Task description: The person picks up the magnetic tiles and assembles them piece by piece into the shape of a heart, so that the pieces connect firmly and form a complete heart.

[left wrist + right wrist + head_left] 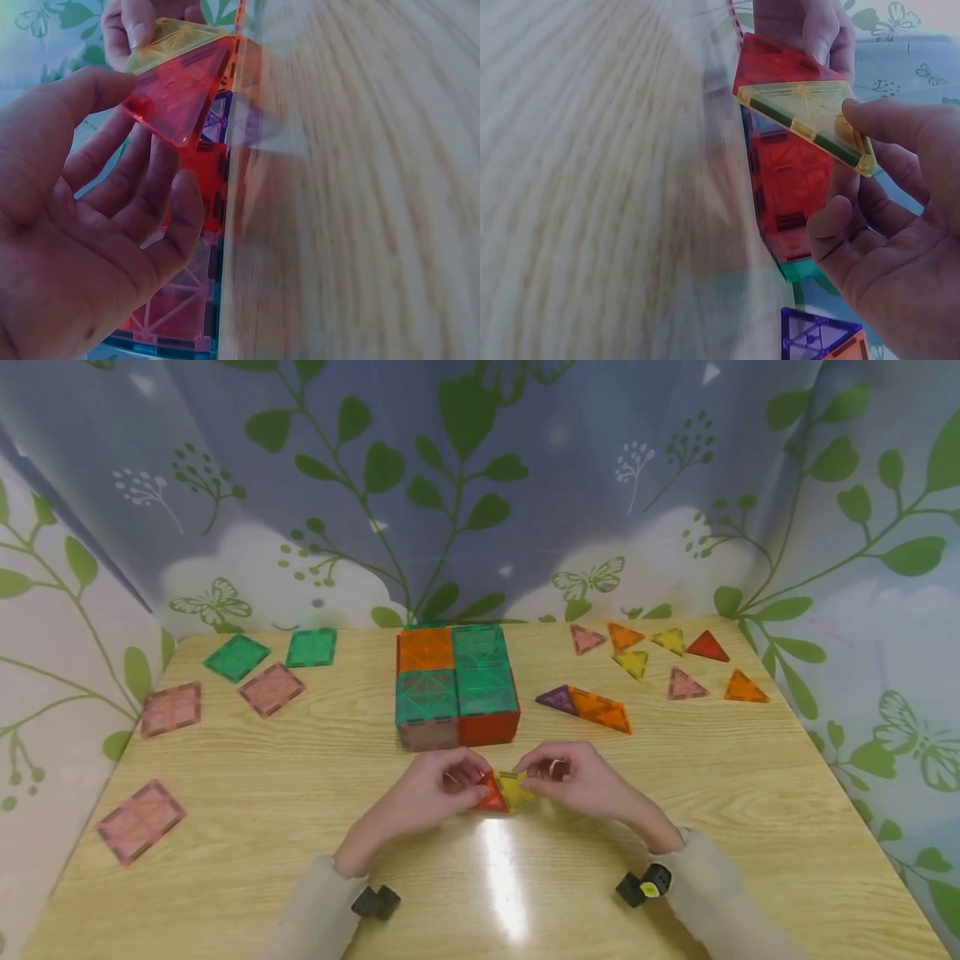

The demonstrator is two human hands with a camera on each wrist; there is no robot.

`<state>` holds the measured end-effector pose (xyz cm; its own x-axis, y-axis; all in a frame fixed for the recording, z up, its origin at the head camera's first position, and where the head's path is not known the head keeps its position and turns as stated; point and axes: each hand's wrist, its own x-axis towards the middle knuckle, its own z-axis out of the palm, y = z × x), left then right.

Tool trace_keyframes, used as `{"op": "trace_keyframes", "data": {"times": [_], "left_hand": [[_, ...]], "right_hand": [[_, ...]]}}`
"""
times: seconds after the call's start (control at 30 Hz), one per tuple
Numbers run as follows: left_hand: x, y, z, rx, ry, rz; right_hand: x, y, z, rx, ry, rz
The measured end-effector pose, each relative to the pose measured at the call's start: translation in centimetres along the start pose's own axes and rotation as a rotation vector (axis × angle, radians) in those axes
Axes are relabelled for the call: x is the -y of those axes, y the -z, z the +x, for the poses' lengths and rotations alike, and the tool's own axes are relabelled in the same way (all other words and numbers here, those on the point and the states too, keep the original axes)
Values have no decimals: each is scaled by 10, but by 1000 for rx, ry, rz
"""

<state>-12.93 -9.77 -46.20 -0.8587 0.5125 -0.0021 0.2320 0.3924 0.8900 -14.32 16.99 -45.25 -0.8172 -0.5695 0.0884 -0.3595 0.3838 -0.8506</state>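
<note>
My left hand (pixel 438 785) pinches a red triangular magnetic tile (pixel 182 94) between thumb and fingers. A yellow triangular magnetic tile (pixel 810 116) is pinched in my right hand (pixel 573 779). The two tiles meet edge to edge in front of me, raised off the tabletop in the wrist views. Just beyond my hands stands a block of magnetic tiles (pixel 457 693), with one orange and several green squares on top and red and pink tiles on its front side.
Right of the block lies a joined purple and orange tile strip (pixel 596 706). Several loose triangles, among them a red triangle (pixel 708 646), are at the back right. Green squares (pixel 237 657) and pink squares (pixel 141 821) lie on the left. A patterned curtain (pixel 570 485) borders the table (pixel 300 810).
</note>
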Motion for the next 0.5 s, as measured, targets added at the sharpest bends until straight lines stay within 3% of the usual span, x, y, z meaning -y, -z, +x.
{"op": "trace_keyframes", "data": {"times": [0.13,0.27,0.37,0.5], "left_hand": [[0,-2,2,-2,-44,31],[0,-2,2,-12,-46,52],[0,-1,0,-18,-30,57],[3,2,-3,-33,-18,70]], "right_hand": [[4,-2,3,15,12,-9],[3,5,5,-5,39,-40],[-1,22,3,-82,64,-69],[-12,60,-4,-219,50,-100]]}}
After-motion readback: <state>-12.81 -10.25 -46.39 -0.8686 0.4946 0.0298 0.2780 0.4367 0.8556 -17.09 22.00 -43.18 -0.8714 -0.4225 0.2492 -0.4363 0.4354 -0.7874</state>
